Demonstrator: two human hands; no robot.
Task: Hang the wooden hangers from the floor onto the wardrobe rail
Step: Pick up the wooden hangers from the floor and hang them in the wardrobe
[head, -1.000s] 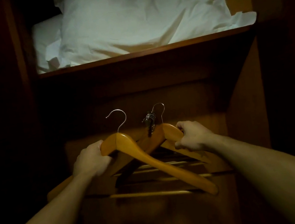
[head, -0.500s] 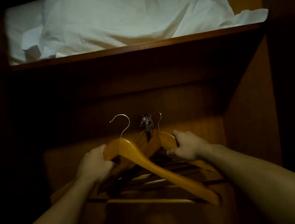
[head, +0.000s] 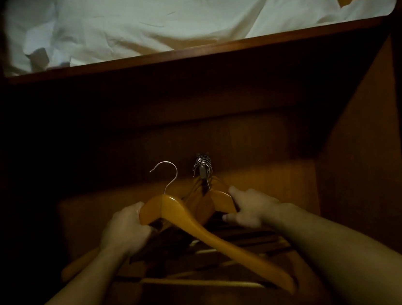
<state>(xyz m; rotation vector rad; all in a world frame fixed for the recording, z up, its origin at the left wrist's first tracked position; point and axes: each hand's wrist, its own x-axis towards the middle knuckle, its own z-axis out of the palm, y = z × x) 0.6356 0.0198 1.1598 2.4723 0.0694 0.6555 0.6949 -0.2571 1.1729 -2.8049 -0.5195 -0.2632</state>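
Observation:
My left hand (head: 125, 226) grips the shoulder of a wooden hanger (head: 205, 235) whose metal hook (head: 168, 175) points up, free of any rail. My right hand (head: 248, 208) holds a second wooden hanger (head: 222, 200); its hook sits among a cluster of metal hooks (head: 203, 167) on the end of the rail, which points toward me. Several more wooden hangers (head: 195, 197) hang behind it in shadow. The rail itself is mostly hidden in the dark.
A wooden shelf edge (head: 195, 51) runs across above, carrying white pillows and bedding (head: 165, 12). The wardrobe's right side panel (head: 362, 157) and back wall close in the space. The left side is dark.
The second hanger's hook has moved up into the cluster of hooks on the rail. The left hanger has stayed about level, and my view has tilted slightly.

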